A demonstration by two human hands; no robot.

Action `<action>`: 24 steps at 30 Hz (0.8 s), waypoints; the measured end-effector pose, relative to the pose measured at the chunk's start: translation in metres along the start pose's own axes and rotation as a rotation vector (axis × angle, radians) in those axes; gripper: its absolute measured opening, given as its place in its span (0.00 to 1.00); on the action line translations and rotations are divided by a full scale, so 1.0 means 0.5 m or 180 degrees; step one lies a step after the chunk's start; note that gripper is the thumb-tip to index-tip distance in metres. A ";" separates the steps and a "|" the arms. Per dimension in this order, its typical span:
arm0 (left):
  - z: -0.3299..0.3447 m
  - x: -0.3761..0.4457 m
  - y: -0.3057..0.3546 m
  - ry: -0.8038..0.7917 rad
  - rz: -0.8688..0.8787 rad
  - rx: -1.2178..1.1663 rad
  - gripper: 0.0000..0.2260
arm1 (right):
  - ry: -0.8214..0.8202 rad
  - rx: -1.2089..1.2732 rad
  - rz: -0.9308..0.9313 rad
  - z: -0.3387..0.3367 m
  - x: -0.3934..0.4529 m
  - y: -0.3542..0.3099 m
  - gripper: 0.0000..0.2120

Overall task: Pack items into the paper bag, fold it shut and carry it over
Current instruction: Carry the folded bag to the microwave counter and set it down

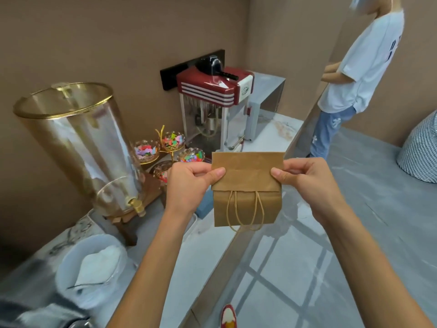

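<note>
Paper bag [246, 185] held up in the air in front of the chest, clear of the worktop [212, 235], which runs below and to the left. Top of the bag is turned down toward the wearer in a flat flap, with a crease line across it; flap edge sits just above where the two twine handles [246, 209] hang down the near face. Left hand [189, 183] grips the flap's left edge, thumb on the near side pressed against fingers behind, pinching the paper. Right hand [305, 181] does the same on the right edge, thumb forward, fingers curled behind the bag. Contents not visible; bag looks fairly flat, so how much is inside cannot be told. Judgement: packing appears finished, fold is made or in its last turn; what remains is firming the crease if needed and carrying the bag over. Around it: tiered glass dishes of coloured paper bits [170, 147] just behind the left hand, a tall clear drink dispenser with gold rim [78, 143] further left, a red popcorn machine [212, 107] at the worktop's far end, a white bowl [92, 268] near the lower left. Another person in a white shirt [361, 67] stands well apart at upper right, possibly where the bag is headed.
</note>
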State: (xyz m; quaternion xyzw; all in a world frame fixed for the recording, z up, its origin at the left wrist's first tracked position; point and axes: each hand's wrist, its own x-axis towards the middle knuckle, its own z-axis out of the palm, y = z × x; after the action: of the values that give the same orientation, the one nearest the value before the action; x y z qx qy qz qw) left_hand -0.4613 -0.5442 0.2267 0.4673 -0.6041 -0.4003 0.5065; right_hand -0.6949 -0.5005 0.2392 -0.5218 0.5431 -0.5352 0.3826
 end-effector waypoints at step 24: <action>0.557 0.608 -0.139 0.0140 -0.0504 -0.0014 0.03 | -0.0321 -0.0155 0.0231 -0.421 0.716 0.231 0.10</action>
State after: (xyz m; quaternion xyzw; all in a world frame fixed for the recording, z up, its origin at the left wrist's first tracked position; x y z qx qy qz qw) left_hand -0.7401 -0.8531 0.1860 0.5212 -0.5531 -0.4301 0.4874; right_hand -0.9763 -0.8255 0.2057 -0.5372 0.5546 -0.4806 0.4158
